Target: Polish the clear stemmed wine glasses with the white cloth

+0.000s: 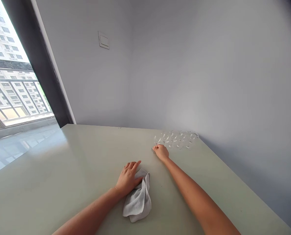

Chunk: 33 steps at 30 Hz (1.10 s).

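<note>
On the table, my left hand (127, 180) rests at the left edge of a crumpled light-grey cloth (138, 201). Its fingers are stretched out and the thumb lies across the cloth. Farther forward and to the right, my right hand (161, 151) is closed with its fingertips pinched at the lower part of a clear stemmed glass (155, 139). Just beyond and right of that hand stand several similar clear glasses (181, 137), close together near the table's far right corner. Their outlines are faint and overlap.
The pale, glossy table (91, 156) reaches to grey walls (196, 65) at the back and right. A light switch (103, 40) is on the back wall. At left, a dark frame (35, 58) borders a glass opening with a balcony railing (15, 94) outside.
</note>
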{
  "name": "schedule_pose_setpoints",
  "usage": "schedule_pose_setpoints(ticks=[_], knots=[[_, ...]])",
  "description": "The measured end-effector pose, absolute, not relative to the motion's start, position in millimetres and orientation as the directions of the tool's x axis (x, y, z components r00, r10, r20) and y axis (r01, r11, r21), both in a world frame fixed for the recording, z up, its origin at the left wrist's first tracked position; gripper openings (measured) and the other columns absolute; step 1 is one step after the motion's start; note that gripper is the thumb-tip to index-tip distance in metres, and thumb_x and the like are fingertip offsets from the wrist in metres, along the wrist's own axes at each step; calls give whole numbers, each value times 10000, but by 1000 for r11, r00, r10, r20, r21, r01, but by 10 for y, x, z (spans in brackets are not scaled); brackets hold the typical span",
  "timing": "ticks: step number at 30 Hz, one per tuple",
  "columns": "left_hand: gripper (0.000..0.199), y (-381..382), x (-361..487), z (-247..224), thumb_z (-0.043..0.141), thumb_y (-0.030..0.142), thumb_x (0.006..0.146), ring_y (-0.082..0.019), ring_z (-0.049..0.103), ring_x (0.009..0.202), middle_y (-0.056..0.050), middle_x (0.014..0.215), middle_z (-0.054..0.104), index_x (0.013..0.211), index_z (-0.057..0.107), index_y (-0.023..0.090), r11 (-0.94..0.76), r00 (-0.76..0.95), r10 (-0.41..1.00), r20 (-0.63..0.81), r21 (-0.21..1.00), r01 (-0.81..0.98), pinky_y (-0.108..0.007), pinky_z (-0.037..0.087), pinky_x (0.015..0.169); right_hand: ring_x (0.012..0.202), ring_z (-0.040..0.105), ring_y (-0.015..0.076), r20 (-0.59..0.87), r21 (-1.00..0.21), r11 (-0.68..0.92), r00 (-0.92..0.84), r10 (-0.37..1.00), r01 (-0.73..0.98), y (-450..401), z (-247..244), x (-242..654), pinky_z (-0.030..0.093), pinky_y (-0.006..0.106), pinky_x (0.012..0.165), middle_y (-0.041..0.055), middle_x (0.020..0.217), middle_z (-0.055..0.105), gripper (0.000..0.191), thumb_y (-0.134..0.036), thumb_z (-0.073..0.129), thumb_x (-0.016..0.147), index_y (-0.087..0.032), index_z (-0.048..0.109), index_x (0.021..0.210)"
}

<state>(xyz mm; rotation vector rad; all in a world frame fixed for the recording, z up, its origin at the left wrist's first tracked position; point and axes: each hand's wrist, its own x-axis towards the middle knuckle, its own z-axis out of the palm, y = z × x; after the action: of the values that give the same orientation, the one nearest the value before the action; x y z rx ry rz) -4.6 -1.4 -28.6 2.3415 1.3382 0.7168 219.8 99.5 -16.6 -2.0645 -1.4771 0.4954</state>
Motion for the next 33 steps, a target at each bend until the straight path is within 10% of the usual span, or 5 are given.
schedule_pose_setpoints(ticks=[9,17,23,29,33], knots=[[180,13,-42,-285,615,348,684,-227,448,1014,-64,1074,504,763,574,191,-502,441,865,240,458,734,-364,358,856,727,550,160,13,-688,-251,356,934,681,670,-131,2242,343,246,567,46,898,611,314,-410,490,752,-201,548,979],[117,-42,38,-39,503,284,734,-122,451,651,30,648,492,685,455,189,-371,372,919,132,611,699,-241,322,587,431,447,101,-238,-875,-157,-125,963,458,-326,-3,1940,314,228,446,19,514,549,640,-654,242,791,-149,583,594],[230,-65,10,478,496,318,710,-81,283,535,74,561,295,620,325,193,-321,302,938,170,757,569,-213,237,496,668,541,153,-64,-964,21,-310,949,265,-502,89,1723,390,239,559,1,751,606,322,-386,611,681,-173,558,915],[205,-54,-159,1153,513,292,707,-74,336,572,61,670,459,641,349,187,-488,215,870,444,710,508,-201,283,534,625,498,163,312,-663,265,-63,948,700,-129,401,1581,372,267,584,-4,639,549,106,-208,457,727,-182,557,749],[174,-264,-398,1310,547,341,718,-87,413,586,43,697,530,694,456,194,-577,441,816,374,485,657,-207,277,534,787,524,179,527,-332,490,-272,805,806,-12,442,1624,376,295,722,38,823,611,307,-93,421,729,-201,588,962]])
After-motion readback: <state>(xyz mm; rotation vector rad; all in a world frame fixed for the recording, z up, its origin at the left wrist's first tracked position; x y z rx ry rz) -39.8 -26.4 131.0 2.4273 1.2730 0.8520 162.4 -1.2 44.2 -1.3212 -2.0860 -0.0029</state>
